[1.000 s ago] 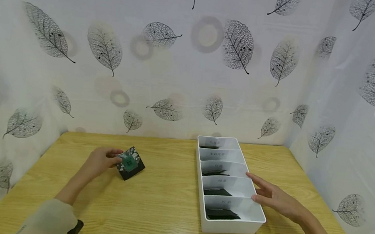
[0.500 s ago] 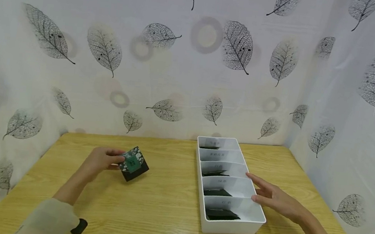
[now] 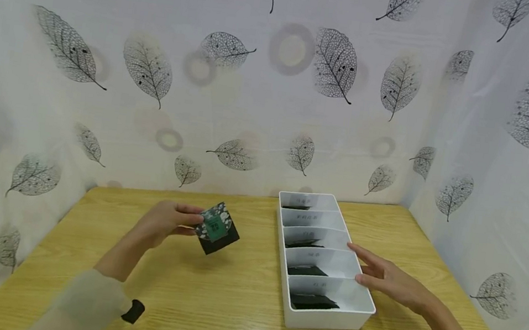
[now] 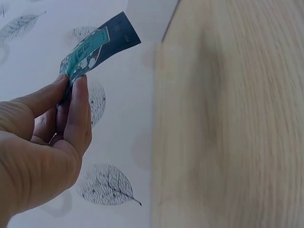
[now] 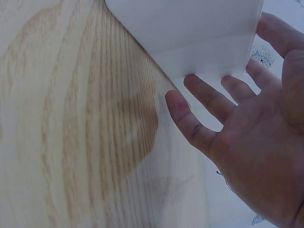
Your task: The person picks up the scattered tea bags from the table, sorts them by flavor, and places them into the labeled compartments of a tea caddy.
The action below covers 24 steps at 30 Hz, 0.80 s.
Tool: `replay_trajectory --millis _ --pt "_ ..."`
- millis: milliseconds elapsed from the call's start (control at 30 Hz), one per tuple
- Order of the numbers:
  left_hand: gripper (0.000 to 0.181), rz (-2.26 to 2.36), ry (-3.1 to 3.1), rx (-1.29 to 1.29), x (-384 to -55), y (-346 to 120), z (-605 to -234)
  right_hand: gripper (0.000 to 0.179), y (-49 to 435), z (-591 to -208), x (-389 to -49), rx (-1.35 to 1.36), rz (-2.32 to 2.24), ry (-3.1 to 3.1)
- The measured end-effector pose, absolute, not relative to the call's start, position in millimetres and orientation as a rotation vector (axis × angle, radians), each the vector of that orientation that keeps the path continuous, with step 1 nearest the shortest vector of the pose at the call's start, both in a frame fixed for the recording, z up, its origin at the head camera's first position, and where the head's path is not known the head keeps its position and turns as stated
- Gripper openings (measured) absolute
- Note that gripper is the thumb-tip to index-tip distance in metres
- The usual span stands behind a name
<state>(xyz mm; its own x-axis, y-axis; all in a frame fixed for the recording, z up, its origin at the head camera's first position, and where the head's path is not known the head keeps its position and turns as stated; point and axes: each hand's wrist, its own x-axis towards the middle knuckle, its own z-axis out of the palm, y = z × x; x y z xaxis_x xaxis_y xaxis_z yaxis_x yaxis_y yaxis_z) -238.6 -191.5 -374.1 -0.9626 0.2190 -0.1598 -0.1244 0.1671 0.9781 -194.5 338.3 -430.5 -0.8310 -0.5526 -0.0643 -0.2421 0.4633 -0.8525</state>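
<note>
My left hand (image 3: 163, 224) pinches a small dark packet (image 3: 218, 230) by its edge, between thumb and fingers. The packet is black and green with a pale floral print and a green label; in the left wrist view the packet (image 4: 97, 47) curves slightly and stands out past the fingertips. It is held above the table, left of a white divided box (image 3: 324, 322). Against the box's right side rests my right hand (image 3: 392, 282), fingers spread. In the right wrist view its fingertips (image 5: 192, 80) lie right at the white wall (image 5: 190, 38).
Dark packets (image 3: 314, 302) lie in several compartments of the box, which have handwritten labels on their dividers. The wooden table (image 3: 206, 302) ends at a leaf-patterned curtain (image 3: 252, 102) behind and at the sides. Black straps (image 3: 133, 311) show near the sleeves.
My left hand has lifted the packet and carried it to the right, toward the box. The right hand and the box have stayed in place.
</note>
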Motion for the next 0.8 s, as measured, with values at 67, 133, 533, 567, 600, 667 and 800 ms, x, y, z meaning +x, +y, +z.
replay_trajectory --millis 67,133,533,567,600,667,800 --pt "0.035 1.868 2.165 0.099 -240 -183 -370 0.068 338 -430 -194 -0.682 -1.308 2.388" --pt "0.034 1.862 2.154 0.104 -242 -175 -367 0.068 338 -430 -194 -0.685 -1.307 2.390" --pt "0.029 1.823 2.173 0.139 -247 -133 -352 0.068 339 -431 -196 -0.671 -1.311 2.379" --pt "0.027 1.820 2.183 0.139 -248 -130 -351 0.068 339 -432 -196 -0.674 -1.310 2.381" --pt "0.026 1.819 2.193 0.136 -248 -127 -350 0.068 339 -432 -196 -0.676 -1.312 2.381" --pt "0.023 1.813 2.221 0.146 -249 -121 -348 0.068 340 -432 -196 -0.681 -1.315 2.380" --pt "0.020 1.805 2.299 0.212 -251 -108 -345 0.068 340 -433 -196 -0.678 -1.321 2.374"
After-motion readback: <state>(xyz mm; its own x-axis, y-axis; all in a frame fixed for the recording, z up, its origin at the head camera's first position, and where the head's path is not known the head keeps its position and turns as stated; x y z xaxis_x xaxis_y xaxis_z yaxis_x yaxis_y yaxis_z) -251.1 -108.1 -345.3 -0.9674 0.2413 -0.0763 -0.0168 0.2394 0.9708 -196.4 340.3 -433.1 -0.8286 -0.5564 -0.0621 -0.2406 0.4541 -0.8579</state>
